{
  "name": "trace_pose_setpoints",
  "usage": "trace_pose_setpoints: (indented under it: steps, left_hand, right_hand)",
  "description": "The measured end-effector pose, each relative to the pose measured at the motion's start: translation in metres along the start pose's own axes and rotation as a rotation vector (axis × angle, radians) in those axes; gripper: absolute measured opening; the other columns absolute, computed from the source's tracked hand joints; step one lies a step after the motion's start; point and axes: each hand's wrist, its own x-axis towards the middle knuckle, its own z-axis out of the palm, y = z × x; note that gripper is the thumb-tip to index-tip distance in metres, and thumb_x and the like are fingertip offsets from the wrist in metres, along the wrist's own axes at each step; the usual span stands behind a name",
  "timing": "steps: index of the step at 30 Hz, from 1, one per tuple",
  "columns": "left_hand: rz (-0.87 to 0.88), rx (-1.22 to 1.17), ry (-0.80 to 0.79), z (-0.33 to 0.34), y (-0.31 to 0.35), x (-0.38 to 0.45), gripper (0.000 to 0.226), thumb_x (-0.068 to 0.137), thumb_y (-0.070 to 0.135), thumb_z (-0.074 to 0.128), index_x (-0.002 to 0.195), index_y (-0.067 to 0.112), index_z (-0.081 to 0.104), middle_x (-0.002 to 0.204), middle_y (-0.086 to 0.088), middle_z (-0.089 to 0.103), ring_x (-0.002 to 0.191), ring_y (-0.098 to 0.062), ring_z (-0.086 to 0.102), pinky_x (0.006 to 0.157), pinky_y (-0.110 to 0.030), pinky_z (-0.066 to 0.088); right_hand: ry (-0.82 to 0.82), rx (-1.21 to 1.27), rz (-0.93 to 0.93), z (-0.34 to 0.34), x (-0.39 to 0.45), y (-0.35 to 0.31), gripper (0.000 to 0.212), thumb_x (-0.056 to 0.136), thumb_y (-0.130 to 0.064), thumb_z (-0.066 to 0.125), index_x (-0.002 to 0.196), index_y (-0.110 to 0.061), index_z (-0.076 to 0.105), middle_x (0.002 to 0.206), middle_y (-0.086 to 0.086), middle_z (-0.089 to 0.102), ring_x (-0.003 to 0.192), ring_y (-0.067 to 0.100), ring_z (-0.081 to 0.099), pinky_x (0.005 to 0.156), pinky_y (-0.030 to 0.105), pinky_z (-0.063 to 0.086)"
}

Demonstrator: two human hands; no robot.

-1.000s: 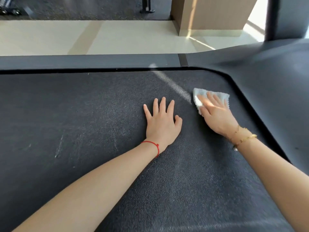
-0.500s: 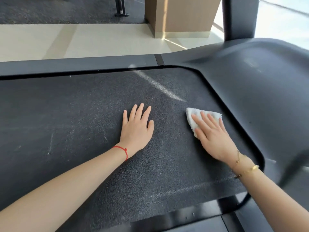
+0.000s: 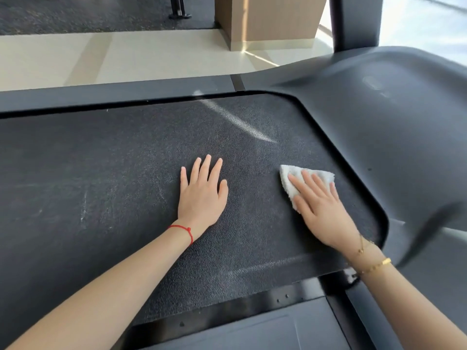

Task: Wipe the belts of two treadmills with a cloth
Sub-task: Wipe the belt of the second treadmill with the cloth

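1. Head view only. Both forearms are running off the bottom edge, elbows cut off. The belt (image 3: 106,178) is running off the left edge, so its full length is not showing.
2. The cloth (image 3: 307,179) is mostly hiding under the right hand (image 3: 321,210); only its edges at 12 and 9 o'clock of the hand are peeking out. Can't tell how it's folded or how thick.
3. The motor cover (image 3: 394,137) at 3 o'clock is looking smeared along its lower edge; the marking on its top is too blurry to read.
4. The upright post (image 3: 356,21) at 1 o'clock is getting cut by the top edge.
5. Right hand: lying flat, fingers straight and slightly spread, pressing down on the white cloth, no curl or pinch showing. The cloth is sitting on the belt at 3 o'clock of frame centre, near the belt's curved end by the motor cover.
6. Left hand (image 3: 202,193): lying palm down, fingers straight and fanned, resting directly on the belt, holding nothing, well apart from the cloth.
7. Wrists: a red string (image 3: 183,229) is sitting on the left, gold bracelets (image 3: 374,263) on the right.
8. A pale streak (image 3: 237,121) is crossing the belt at 12 o'clock; faint scuffs (image 3: 83,205) are showing at 9 o'clock.
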Motion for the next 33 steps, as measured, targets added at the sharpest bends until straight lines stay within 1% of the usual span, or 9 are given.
trace_pose_setpoints:
  steps: [3, 7, 10, 15, 18, 21, 25, 30, 33]
  left_hand:
    - [-0.005, 0.010, 0.006, 0.000, 0.001, -0.001, 0.058, 0.101, 0.042, 0.025, 0.156, 0.026, 0.020, 0.164, -0.002, 0.017, 0.152, -0.022, 0.011, 0.122, -0.052, 0.006]
    - [-0.008, 0.024, 0.015, 0.001, 0.000, -0.002, 0.057, 0.102, 0.041, 0.029, 0.156, 0.025, 0.021, 0.164, -0.002, 0.018, 0.151, -0.023, 0.012, 0.121, -0.053, 0.007]
    - [-0.006, 0.021, 0.013, 0.000, 0.000, -0.003, 0.057, 0.102, 0.040, 0.029, 0.156, 0.025, 0.021, 0.164, -0.002, 0.018, 0.151, -0.022, 0.011, 0.122, -0.052, 0.006]
    - [-0.004, 0.017, 0.001, -0.002, 0.000, -0.008, 0.058, 0.102, 0.042, 0.024, 0.157, 0.025, 0.018, 0.165, -0.002, 0.014, 0.152, -0.022, 0.008, 0.122, -0.051, 0.003]
    - [-0.002, 0.012, -0.007, -0.002, 0.001, -0.010, 0.058, 0.102, 0.043, 0.023, 0.157, 0.025, 0.017, 0.165, -0.002, 0.013, 0.152, -0.022, 0.008, 0.122, -0.051, 0.003]
    - [-0.005, 0.016, 0.000, -0.002, 0.001, -0.010, 0.058, 0.102, 0.041, 0.026, 0.157, 0.024, 0.019, 0.164, -0.003, 0.015, 0.152, -0.023, 0.009, 0.122, -0.052, 0.004]
    - [-0.004, 0.021, 0.004, -0.002, 0.001, -0.009, 0.057, 0.102, 0.040, 0.028, 0.156, 0.023, 0.022, 0.164, -0.004, 0.019, 0.151, -0.024, 0.012, 0.121, -0.053, 0.006]
    - [-0.003, 0.011, -0.006, -0.003, 0.001, -0.011, 0.056, 0.103, 0.040, 0.029, 0.156, 0.023, 0.022, 0.164, -0.003, 0.018, 0.151, -0.024, 0.011, 0.122, -0.052, 0.005]
    - [-0.006, 0.008, -0.017, -0.006, 0.002, -0.014, 0.056, 0.103, 0.040, 0.027, 0.157, 0.024, 0.019, 0.165, -0.003, 0.015, 0.152, -0.023, 0.009, 0.122, -0.051, 0.004]
  right_hand:
    - [-0.004, 0.019, 0.040, 0.007, -0.010, -0.020, 0.050, 0.105, -0.036, 0.029, 0.154, -0.037, 0.019, 0.164, -0.003, 0.009, 0.152, 0.020, 0.000, 0.121, 0.041, -0.008]
    - [-0.070, 0.051, -0.258, 0.018, -0.053, -0.061, 0.050, 0.105, -0.041, 0.023, 0.154, -0.037, 0.015, 0.163, -0.011, 0.007, 0.152, 0.014, -0.003, 0.122, 0.040, -0.006]
    - [-0.096, 0.087, -0.337, 0.021, -0.070, -0.067, 0.050, 0.104, -0.044, 0.022, 0.153, -0.041, 0.016, 0.162, -0.017, 0.005, 0.150, 0.007, -0.007, 0.122, 0.033, -0.009]
    - [-0.016, 0.035, -0.108, 0.006, -0.037, -0.023, 0.051, 0.105, -0.033, 0.033, 0.154, -0.035, 0.019, 0.163, -0.008, 0.014, 0.152, 0.013, 0.002, 0.122, 0.042, 0.001]
    - [0.011, 0.064, 0.053, 0.004, -0.030, -0.024, 0.050, 0.105, -0.035, 0.032, 0.153, -0.036, 0.022, 0.164, -0.004, 0.012, 0.152, 0.017, 0.001, 0.122, 0.041, -0.004]
    - [-0.022, 0.101, -0.091, 0.014, -0.058, -0.051, 0.050, 0.105, -0.037, 0.029, 0.153, -0.038, 0.018, 0.164, -0.008, 0.006, 0.152, 0.015, -0.005, 0.121, 0.036, -0.012]
    - [-0.130, 0.111, -0.299, 0.017, -0.095, -0.068, 0.050, 0.105, -0.043, 0.024, 0.153, -0.044, 0.012, 0.162, -0.018, -0.001, 0.149, 0.005, -0.013, 0.121, 0.033, -0.011]
    - [-0.103, 0.059, -0.270, 0.007, -0.079, -0.047, 0.054, 0.101, -0.049, 0.031, 0.152, -0.044, 0.013, 0.162, -0.019, 0.000, 0.149, 0.002, -0.011, 0.121, 0.029, -0.012]
    - [-0.041, 0.058, -0.208, 0.002, -0.061, -0.036, 0.058, 0.099, -0.047, 0.042, 0.153, -0.036, 0.024, 0.162, -0.007, 0.017, 0.151, 0.015, 0.008, 0.123, 0.041, 0.002]
